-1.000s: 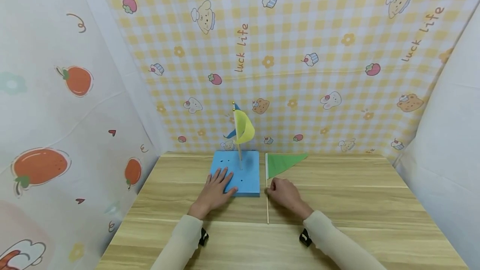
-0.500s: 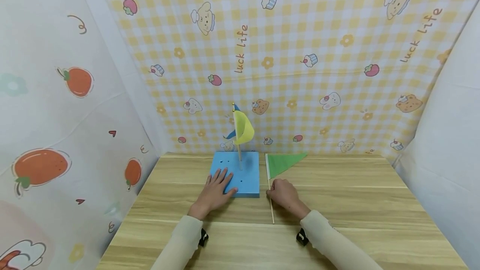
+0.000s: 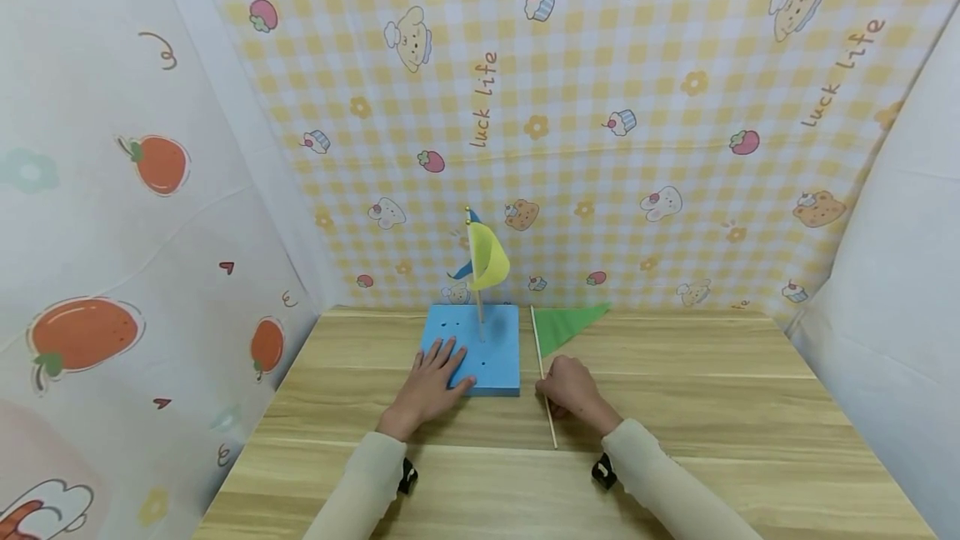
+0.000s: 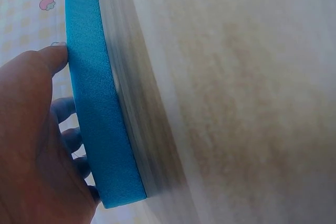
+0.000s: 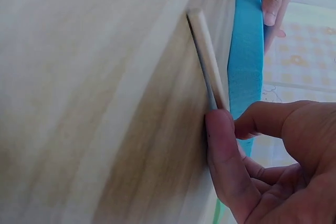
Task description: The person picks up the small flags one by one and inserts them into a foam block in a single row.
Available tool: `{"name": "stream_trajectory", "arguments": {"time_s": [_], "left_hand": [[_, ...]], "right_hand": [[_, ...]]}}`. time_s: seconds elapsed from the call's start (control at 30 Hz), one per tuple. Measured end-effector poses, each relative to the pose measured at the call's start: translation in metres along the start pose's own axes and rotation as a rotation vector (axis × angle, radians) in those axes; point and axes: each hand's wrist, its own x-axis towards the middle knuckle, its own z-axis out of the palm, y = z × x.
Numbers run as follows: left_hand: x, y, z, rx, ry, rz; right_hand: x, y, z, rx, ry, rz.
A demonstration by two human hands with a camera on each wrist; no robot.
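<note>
My left hand [image 3: 427, 388] rests with spread fingers on the near left part of a blue foam block [image 3: 498, 369]. In the left wrist view, the thumb lies at the edge of the block [image 4: 94, 98]. A yellow flag [image 3: 489, 261] stands upright on a stick in the block, and part of a blue flag [image 3: 462, 270] shows behind it. To the right of the block, my right hand [image 3: 576, 388] pinches the thin wooden stick of a green triangular flag [image 3: 564, 330]. The lower end of that stick [image 5: 205, 45] points toward me, close to the tabletop.
Small holes [image 3: 483, 363] dot the block's top. The wooden table [image 3: 712, 423] extends to both sides, with a checked cloth [image 3: 570, 73] hanging along its back edge. White cloths hang left and right. Each wrist wears a black device.
The green flag's stick has turned, its lower end swinging right and its flag tip shifting slightly left. My right fingers have gone from over the stick to pinching it. My left hand stays put.
</note>
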Motion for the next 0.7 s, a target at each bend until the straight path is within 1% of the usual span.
{"name": "stream_trajectory", "arguments": {"time_s": [0.13, 0.47, 0.7], "left_hand": [[-0.0002, 0.0005, -0.0005, 0.001, -0.007, -0.005], [0.0009, 0.0006, -0.0006, -0.004, -0.006, -0.009], [0.0009, 0.0017, -0.0017, 0.008, -0.01, 0.0]], "right_hand": [[0.0017, 0.0014, -0.0014, 0.033, -0.011, 0.018], [0.0023, 0.002, -0.0045, 0.145, -0.039, 0.096], [0.001, 0.0008, -0.0064, 0.174, -0.044, 0.129]]}}
